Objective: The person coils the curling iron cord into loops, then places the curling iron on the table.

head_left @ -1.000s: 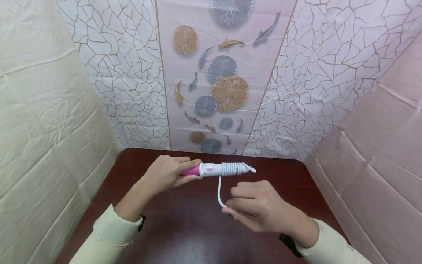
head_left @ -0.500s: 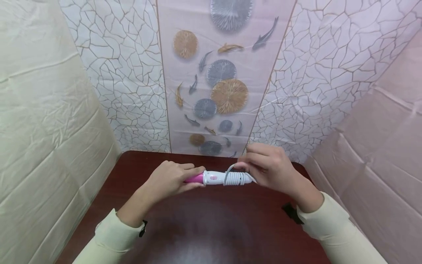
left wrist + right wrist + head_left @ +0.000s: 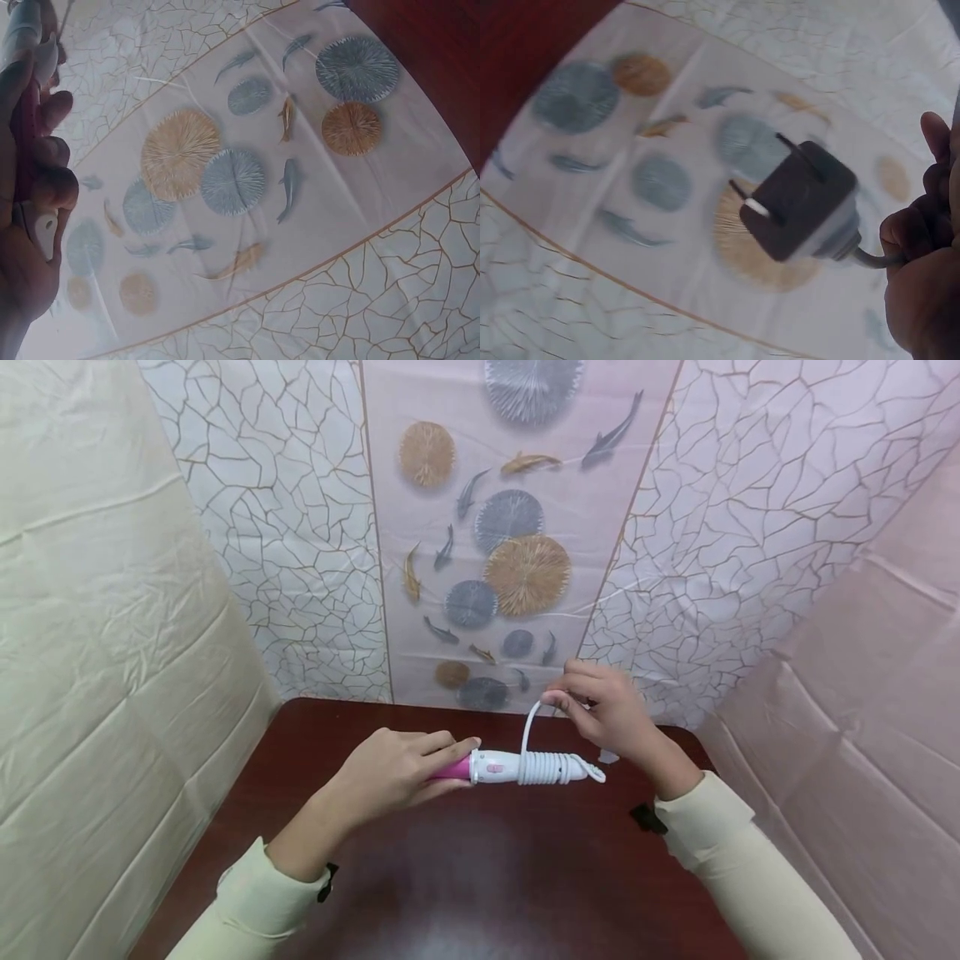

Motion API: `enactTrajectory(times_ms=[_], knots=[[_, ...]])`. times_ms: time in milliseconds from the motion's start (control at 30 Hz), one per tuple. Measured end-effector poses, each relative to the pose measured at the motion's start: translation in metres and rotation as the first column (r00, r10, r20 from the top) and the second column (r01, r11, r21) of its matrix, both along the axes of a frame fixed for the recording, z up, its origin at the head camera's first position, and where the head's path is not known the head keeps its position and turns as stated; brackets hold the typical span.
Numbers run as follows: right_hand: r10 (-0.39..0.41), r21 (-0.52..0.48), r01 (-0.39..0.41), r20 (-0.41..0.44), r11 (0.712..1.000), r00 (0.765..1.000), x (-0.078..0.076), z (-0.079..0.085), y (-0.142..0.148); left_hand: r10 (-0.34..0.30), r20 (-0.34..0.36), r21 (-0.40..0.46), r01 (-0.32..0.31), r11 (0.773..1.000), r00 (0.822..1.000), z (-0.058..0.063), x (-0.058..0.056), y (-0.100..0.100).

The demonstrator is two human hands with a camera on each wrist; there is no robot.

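Note:
A slim hair styling iron (image 3: 495, 767) with a white handle and a pink barrel (image 3: 453, 769) lies level across the middle of the head view. My left hand (image 3: 397, 772) grips the pink barrel, its fingers hiding much of it. White cord (image 3: 546, 768) is coiled tightly several times round the handle. From the coils a loose length of cord (image 3: 529, 725) rises to my right hand (image 3: 611, 710), which pinches it between thumb and fingers. A two-pin plug (image 3: 802, 202) hangs from the cord beside that hand in the right wrist view.
Below the hands lies a dark red-brown table (image 3: 480, 868). Behind it hangs a patterned cloth (image 3: 525, 635) with fish and round motifs. Pale cloth walls (image 3: 127, 693) stand at left and right.
My right hand has swung from the near side of the handle up to its far side, carrying the cord over it. The left hand keeps its grip and shifts slightly right.

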State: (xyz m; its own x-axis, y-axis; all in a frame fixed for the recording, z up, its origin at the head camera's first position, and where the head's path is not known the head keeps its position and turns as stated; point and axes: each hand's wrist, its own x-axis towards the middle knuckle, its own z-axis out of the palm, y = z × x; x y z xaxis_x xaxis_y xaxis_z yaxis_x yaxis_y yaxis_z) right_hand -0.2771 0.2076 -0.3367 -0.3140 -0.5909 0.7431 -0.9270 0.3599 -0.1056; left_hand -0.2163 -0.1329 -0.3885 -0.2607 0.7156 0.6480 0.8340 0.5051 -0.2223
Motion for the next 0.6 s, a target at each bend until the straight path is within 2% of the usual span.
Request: enactTrajectory(times_ms=[167,400,500,600], knots=[[-0.023,-0.002,0.024,0.087,1.0,0.996,-0.013,-0.028,0.006,-0.026,-0.06,0.016,0.027,1.0,0.998,0.0,-0.001,0.001],[-0.044,-0.009,0.047,0.21,0.999,0.977,-0.013,-0.06,0.004,-0.049,-0.09,0.05,0.054,0.997,0.995,0.001,-0.001,-0.001],[-0.058,-0.007,0.062,0.276,0.998,0.959,-0.009,-0.072,0.001,-0.053,-0.086,0.059,0.059,0.997,0.995,0.002,-0.001,-0.001],[-0.091,-0.002,0.099,0.371,0.995,0.924,-0.003,-0.083,-0.003,-0.051,-0.081,0.065,0.056,0.996,0.995,0.002,-0.001,-0.002]])
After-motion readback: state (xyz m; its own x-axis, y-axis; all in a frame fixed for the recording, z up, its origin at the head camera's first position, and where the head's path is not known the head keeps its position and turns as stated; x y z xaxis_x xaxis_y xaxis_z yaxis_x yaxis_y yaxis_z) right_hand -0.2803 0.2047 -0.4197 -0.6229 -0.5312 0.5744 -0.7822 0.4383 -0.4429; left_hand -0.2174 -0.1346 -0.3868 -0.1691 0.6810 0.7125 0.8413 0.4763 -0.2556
